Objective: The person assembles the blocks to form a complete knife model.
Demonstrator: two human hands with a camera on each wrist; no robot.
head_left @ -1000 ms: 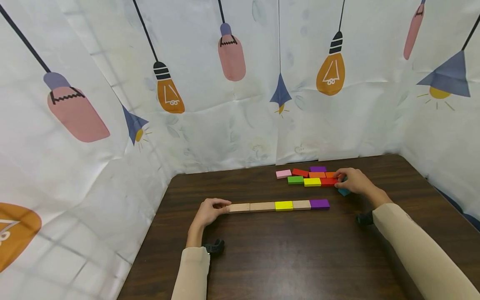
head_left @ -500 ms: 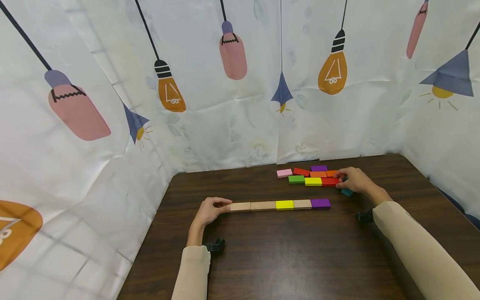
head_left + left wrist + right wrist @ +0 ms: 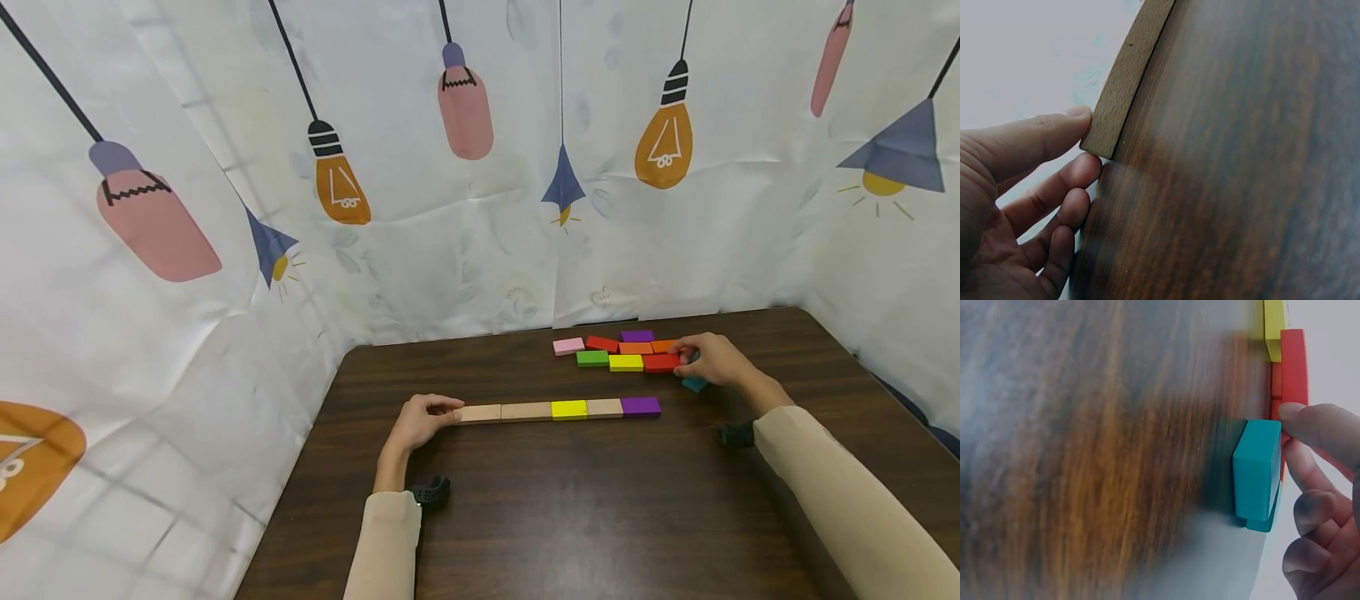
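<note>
On the dark wooden counter (image 3: pixel 570 500), the left hand (image 3: pixel 420 421) rests at the left end of a row of flat blocks lying end to end. Its curled fingers (image 3: pixel 1054 134) touch the end of the first natural-wood block (image 3: pixel 478 413). After it, running right, come another wood block (image 3: pixel 525 411), a yellow block (image 3: pixel 569 409), a third wood block (image 3: pixel 603 407) and a purple block (image 3: pixel 641 406).

Farther back and to the right, the right hand (image 3: pixel 712 360) pinches a teal block (image 3: pixel 1257 472) between thumb and fingers (image 3: pixel 1313 428), beside a red block (image 3: pixel 660 362). That red block belongs to a loose cluster with yellow (image 3: pixel 626 362), green (image 3: pixel 592 358), pink (image 3: pixel 567 346) and orange (image 3: pixel 634 348) blocks.
</note>
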